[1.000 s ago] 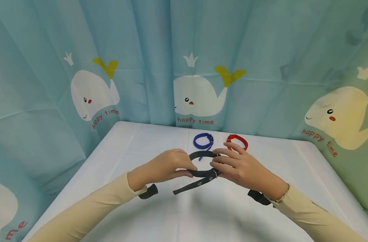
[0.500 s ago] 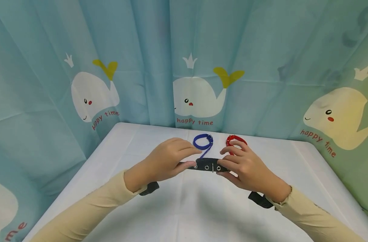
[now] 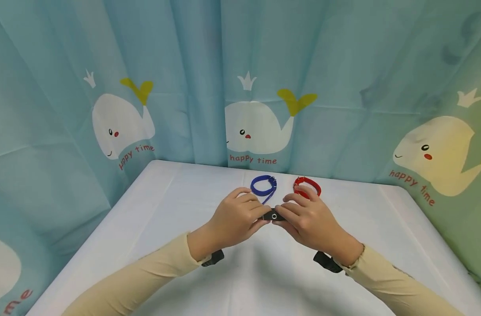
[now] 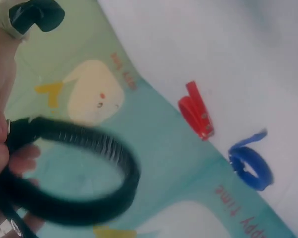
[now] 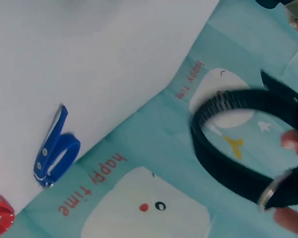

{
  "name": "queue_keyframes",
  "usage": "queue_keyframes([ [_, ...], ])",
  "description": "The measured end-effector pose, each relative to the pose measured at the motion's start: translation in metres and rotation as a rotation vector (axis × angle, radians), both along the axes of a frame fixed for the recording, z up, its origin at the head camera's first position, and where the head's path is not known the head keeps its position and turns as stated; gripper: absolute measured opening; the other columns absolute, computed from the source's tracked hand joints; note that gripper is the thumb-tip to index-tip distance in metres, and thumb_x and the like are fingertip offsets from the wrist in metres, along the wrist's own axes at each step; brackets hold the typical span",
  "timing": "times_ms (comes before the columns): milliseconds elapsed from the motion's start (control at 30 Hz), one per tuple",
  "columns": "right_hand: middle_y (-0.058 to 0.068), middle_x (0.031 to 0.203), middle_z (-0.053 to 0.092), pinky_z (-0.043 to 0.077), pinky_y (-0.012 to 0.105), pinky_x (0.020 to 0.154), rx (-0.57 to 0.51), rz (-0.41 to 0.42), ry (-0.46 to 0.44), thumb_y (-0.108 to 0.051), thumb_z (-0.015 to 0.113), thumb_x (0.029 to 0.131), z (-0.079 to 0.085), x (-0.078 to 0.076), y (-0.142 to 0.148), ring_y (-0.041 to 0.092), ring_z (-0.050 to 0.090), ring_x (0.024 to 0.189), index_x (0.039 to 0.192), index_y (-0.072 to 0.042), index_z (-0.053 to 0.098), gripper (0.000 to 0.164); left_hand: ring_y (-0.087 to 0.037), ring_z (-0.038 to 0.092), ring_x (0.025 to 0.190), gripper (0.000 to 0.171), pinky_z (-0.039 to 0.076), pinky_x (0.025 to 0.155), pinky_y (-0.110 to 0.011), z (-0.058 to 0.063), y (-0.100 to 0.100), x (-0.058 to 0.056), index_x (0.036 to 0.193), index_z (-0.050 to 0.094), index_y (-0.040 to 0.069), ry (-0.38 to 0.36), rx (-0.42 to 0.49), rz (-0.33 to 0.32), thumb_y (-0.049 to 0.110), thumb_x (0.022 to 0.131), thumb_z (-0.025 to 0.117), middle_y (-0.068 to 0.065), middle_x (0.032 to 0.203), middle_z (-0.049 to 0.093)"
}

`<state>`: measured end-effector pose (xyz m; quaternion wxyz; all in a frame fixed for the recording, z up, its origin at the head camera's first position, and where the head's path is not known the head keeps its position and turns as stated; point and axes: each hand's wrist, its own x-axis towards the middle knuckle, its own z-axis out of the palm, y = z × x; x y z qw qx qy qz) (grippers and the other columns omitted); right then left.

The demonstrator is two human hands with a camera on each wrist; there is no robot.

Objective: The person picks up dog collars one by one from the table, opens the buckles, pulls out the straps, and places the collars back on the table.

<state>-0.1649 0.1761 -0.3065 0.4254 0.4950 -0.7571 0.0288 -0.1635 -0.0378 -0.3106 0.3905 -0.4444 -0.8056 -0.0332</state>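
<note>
Both hands hold a black collar (image 3: 269,215) with metal eyelets above the table. My left hand (image 3: 234,219) pinches its left part between fingers and thumb. Close beside it, my right hand (image 3: 309,219) pinches the right part. The head view shows only a short length with one eyelet between the fingertips. In the left wrist view the collar (image 4: 89,210) forms a round loop, slightly blurred. A metal ring (image 5: 270,191) sits on its band in the right wrist view. Fingers hide much of the buckle area.
A blue collar (image 3: 260,193) and a red collar (image 3: 314,181) lie looped near the back edge of the white table (image 3: 177,193), behind the hands. A pale blue curtain (image 3: 197,109) with whale prints hangs behind the table.
The black collar has turned from a visible ring with a hanging strap end to edge-on. My left hand has moved right, closer to the right hand, and now pinches the collar.
</note>
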Motion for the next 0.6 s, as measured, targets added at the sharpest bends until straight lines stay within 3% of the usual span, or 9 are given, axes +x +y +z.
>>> queue_keyframes([
  [100,0.008,0.078,0.072,0.05,0.047,0.082,-0.057,0.021,0.029,-0.034,0.042,0.099,-0.003,0.0,-0.003,0.023,0.065,0.077,0.09,-0.003,0.073,0.046,-0.009,0.066,0.083,0.02,0.05,0.087,-0.03,-0.002,-0.002,0.001,0.094,0.074,0.018,0.019,0.056,-0.01,0.029,0.077,0.076,0.007,0.085,0.074],
  [333,0.009,0.079,0.07,0.052,0.043,0.074,-0.196,0.108,0.119,-0.029,0.054,0.094,-0.01,-0.002,-0.014,0.025,0.064,0.078,0.089,-0.002,0.073,0.034,-0.012,0.066,0.081,0.02,0.052,0.081,-0.028,-0.004,-0.002,0.002,0.092,0.075,0.014,0.065,0.125,-0.003,0.025,0.075,0.077,0.004,0.086,0.074],
  [600,0.008,0.076,0.07,0.053,0.043,0.073,-0.154,0.089,0.146,-0.029,0.049,0.097,-0.014,-0.006,-0.013,0.023,0.065,0.073,0.085,-0.003,0.073,0.037,-0.013,0.066,0.08,0.025,0.052,0.08,-0.03,-0.015,-0.011,-0.007,0.092,0.074,0.015,0.048,0.148,0.049,0.027,0.071,0.081,0.004,0.085,0.073],
])
